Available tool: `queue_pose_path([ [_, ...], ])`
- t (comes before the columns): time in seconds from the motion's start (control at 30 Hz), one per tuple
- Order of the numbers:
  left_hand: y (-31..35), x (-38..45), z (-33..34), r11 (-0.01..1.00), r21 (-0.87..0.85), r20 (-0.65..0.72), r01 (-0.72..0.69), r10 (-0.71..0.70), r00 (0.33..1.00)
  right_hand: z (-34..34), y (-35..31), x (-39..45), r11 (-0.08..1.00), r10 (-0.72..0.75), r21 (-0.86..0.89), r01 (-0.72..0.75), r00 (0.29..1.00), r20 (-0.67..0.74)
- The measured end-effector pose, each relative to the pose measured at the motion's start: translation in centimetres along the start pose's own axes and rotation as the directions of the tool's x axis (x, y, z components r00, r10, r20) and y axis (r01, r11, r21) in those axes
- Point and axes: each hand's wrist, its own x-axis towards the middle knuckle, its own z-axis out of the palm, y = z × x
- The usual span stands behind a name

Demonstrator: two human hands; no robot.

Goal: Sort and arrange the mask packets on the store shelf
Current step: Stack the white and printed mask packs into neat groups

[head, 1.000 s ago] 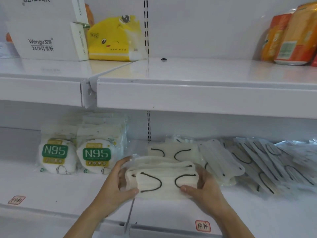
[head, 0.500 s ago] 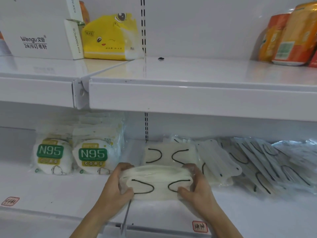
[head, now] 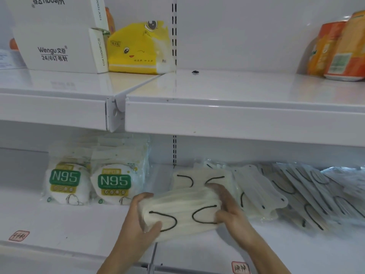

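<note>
Both hands [head: 138, 218] gripping mask stack [head: 181, 212], lower shelf [head: 59, 224]

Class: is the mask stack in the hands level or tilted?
Tilted: the mask stack slopes, its end at the right hand higher than the left hand's.

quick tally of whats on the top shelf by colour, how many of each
White: 1, the staple box
Yellow: 1, the tissue pack
Orange: 2, the containers at the right
Total: 4, leaving out the small dark speck and partly hidden items behind the box.
</note>
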Motion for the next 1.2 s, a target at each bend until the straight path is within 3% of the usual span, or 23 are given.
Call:
queue_pose_path([
  [0.03,0.0,-0.2,-0.1,1.0,0.008,-0.023,0.01,-0.01,1.0,-0.5,-0.4,0.9,1.0,0.0,-0.017,0.0,1.0,0.027],
  [0.1,-0.2,-0.3,-0.7,1.0,0.018,-0.096,-0.006,0.008,0.995,-1.4,-0.3,3.3,0.996,-0.066,-0.063,0.061,0.996,-0.068],
  [0.17,-0.2,-0.6,-1.2,0.999,0.049,-0.139,-0.007,0.014,0.99,-2.2,0.0,6.5,0.97,-0.166,-0.209,0.122,0.964,-0.206],
  [0.2,-0.2,-0.9,-1.5,0.999,0.053,-0.153,-0.008,0.016,0.988,-2.3,-0.3,7.9,0.932,-0.202,-0.339,0.129,0.961,-0.188],
  [0.27,-0.3,-1.2,-1.9,0.998,0.06,-0.168,-0.013,0.023,0.985,-1.8,0.0,10.7,0.787,-0.119,-0.606,0.116,0.992,0.037],
  [0.33,-0.4,-1.3,-2.0,0.997,0.082,-0.158,-0.007,0.02,0.987,-0.6,1.2,12.8,0.49,0.125,-0.857,0.158,0.961,0.248],
  [0.37,-0.5,-1.3,-1.9,0.996,0.088,-0.156,-0.007,0.021,0.988,-0.1,1.6,13.4,0.34,0.229,-0.924,0.175,0.938,0.262],
  [0.4,-0.6,-1.2,-1.9,0.995,0.096,-0.16,-0.013,0.028,0.987,0.2,1.8,13.7,0.259,0.271,-0.949,0.179,0.93,0.25],
  [0.57,-1.2,-0.6,-1.3,0.997,0.072,-0.184,-0.028,0.041,0.982,-0.8,1.8,12.7,0.188,0.084,-0.98,0.065,0.993,0.082],
  [0.63,-0.9,0.0,-0.8,0.997,0.065,-0.194,-0.039,0.051,0.98,-1.3,1.9,12.1,0.234,-0.009,-0.971,0.051,0.999,0.05],
  [0.8,0.3,1.8,1.3,0.997,-0.021,-0.139,-0.068,0.065,0.988,-3.5,-0.1,10.3,0.48,-0.24,-0.868,0.13,0.971,0.013],
  [0.9,0.1,4.2,2.3,0.996,-0.045,-0.121,-0.071,0.065,0.991,-5.8,-1.7,9.6,0.612,-0.325,-0.787,0.08,0.933,-0.157],
  [0.97,-0.5,6.1,3.2,0.989,-0.141,-0.122,-0.045,0.028,0.992,-7.5,-3.4,9.1,0.729,-0.274,-0.684,-0.027,0.904,-0.329],
  [1.07,-0.5,7.8,4.6,0.972,-0.236,-0.118,-0.004,-0.024,0.993,-10.6,-5.0,8.4,0.873,-0.077,-0.44,-0.213,0.829,-0.554],
  [1.2,-1.1,8.2,4.9,0.975,-0.221,-0.095,0.012,-0.034,0.995,-14.8,-4.5,7.5,0.973,0.104,-0.072,-0.219,0.696,-0.711],
])
